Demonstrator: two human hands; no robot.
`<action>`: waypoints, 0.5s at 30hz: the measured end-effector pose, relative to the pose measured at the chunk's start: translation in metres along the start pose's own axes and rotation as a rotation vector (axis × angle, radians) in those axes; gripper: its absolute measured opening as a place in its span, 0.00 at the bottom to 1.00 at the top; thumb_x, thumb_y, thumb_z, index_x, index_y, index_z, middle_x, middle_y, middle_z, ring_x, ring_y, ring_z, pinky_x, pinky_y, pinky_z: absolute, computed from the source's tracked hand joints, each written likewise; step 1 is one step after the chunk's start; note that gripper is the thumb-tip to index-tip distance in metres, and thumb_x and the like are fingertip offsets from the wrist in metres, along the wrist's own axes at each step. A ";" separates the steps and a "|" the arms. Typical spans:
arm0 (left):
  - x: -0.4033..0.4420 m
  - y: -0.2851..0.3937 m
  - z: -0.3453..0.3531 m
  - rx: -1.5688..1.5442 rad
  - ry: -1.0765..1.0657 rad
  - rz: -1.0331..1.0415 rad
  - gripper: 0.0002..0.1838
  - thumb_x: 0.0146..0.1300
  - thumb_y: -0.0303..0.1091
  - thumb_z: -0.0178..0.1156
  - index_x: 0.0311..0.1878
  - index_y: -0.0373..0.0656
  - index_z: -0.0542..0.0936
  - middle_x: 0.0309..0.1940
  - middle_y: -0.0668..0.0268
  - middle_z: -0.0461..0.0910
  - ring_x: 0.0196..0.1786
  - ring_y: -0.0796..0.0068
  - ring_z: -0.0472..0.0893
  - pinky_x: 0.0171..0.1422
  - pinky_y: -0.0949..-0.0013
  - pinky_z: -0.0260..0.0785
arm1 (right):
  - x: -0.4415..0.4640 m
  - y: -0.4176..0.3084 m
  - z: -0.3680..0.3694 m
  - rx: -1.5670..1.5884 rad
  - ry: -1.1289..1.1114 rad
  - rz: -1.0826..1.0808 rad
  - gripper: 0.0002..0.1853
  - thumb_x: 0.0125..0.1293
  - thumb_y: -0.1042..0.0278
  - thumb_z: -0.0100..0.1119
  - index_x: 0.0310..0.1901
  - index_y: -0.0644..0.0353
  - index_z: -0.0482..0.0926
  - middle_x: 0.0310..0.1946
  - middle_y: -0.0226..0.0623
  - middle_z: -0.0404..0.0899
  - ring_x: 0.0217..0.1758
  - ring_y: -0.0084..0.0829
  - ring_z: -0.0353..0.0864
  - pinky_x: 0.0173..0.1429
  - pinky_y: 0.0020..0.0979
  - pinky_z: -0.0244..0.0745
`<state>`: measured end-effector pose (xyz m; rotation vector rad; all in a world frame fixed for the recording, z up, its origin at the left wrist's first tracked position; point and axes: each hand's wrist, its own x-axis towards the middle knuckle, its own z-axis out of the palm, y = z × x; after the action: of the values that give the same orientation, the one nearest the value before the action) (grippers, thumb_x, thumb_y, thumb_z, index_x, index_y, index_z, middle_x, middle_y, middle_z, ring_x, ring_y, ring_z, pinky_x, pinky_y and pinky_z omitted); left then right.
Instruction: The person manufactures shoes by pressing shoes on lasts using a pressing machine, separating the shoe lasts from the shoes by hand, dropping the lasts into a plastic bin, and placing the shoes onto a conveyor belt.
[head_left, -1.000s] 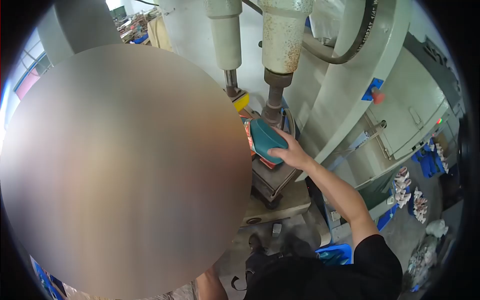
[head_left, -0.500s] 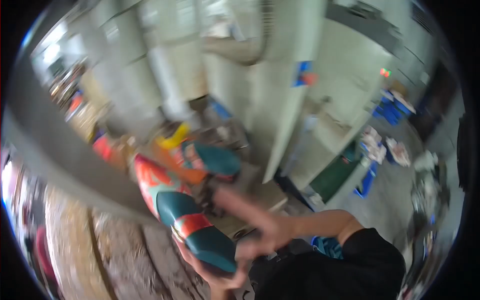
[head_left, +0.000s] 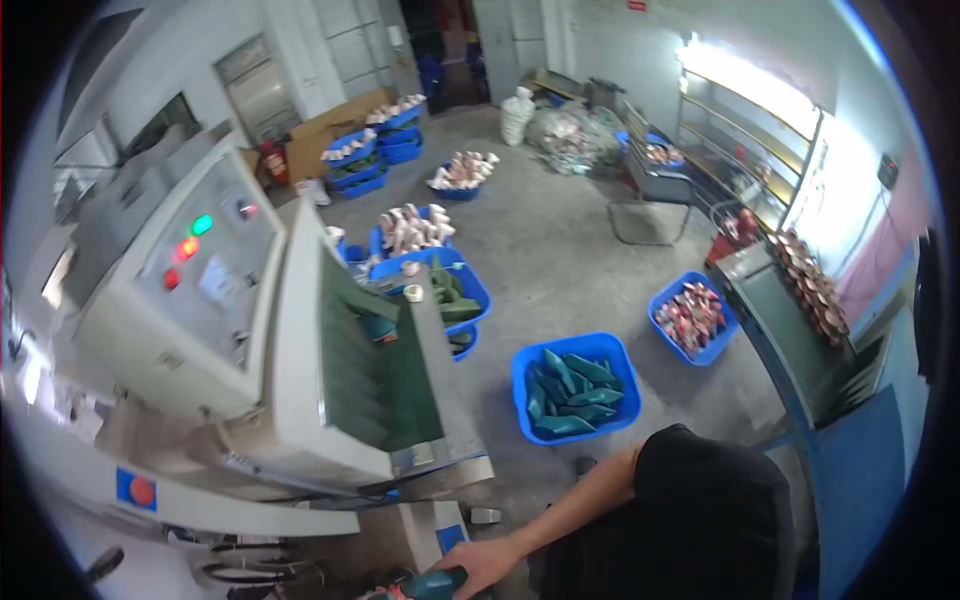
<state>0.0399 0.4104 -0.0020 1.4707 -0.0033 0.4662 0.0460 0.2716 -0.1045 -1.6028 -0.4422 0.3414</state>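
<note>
At 8 o'clock a red button [head_left: 141,489] sits on a blue plate on the pale machine frame [head_left: 245,510]. Between 9 and 10 o'clock, the control panel [head_left: 218,285] shows 1 green light [head_left: 202,224] with red and orange lights below it. Between 7 and 8 o'clock lies a dark green belt [head_left: 390,395]. Around 6 o'clock, at the bottom edge of the view, is the teal piece [head_left: 432,585], partly cut off; the right hand [head_left: 484,566] closes over its rounded end, just beside the frame's blue patch [head_left: 451,538]. The left hand is out of view, so I cannot tell its state.

Between 4 and 5 o'clock a blue tub [head_left: 635,395] on the floor holds more teal pieces [head_left: 590,396]. At 3 o'clock another tub [head_left: 708,357] carries small reddish pieces [head_left: 690,318], with a green-topped table [head_left: 778,330] beyond it.

The main risk, as I judge it, is divided attention: the view faces the room while the held piece is at its very edge. A shallow grip on that smooth, curved end could let it roll or drop, and a careless swing could knock the knuckles or the piece against the frame.
</note>
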 end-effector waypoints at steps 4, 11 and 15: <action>-0.027 -0.059 0.070 -0.263 -0.125 -0.309 0.23 0.74 0.44 0.49 0.66 0.42 0.67 0.58 0.55 0.73 0.56 0.61 0.77 0.59 0.57 0.72 | -0.089 0.021 -0.064 0.122 0.278 0.022 0.25 0.60 0.58 0.70 0.52 0.68 0.80 0.39 0.51 0.85 0.40 0.37 0.85 0.46 0.37 0.78; -0.117 -0.181 0.202 -0.167 -0.569 -0.616 0.27 0.73 0.48 0.49 0.69 0.43 0.69 0.57 0.55 0.78 0.56 0.59 0.80 0.59 0.54 0.75 | -0.256 0.065 -0.153 0.020 0.699 0.287 0.24 0.54 0.58 0.72 0.49 0.65 0.82 0.37 0.57 0.82 0.41 0.54 0.84 0.44 0.45 0.78; -0.152 -0.198 0.306 -0.250 -0.555 -0.964 0.28 0.73 0.49 0.51 0.70 0.43 0.67 0.56 0.56 0.78 0.53 0.56 0.82 0.59 0.51 0.77 | -0.328 0.072 -0.196 0.085 0.888 0.345 0.25 0.52 0.59 0.70 0.50 0.63 0.82 0.30 0.54 0.84 0.36 0.51 0.85 0.44 0.44 0.78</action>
<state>0.0468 0.0676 -0.1977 1.1480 0.1920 -0.7016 -0.1436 -0.0599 -0.1745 -1.5729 0.5237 -0.1153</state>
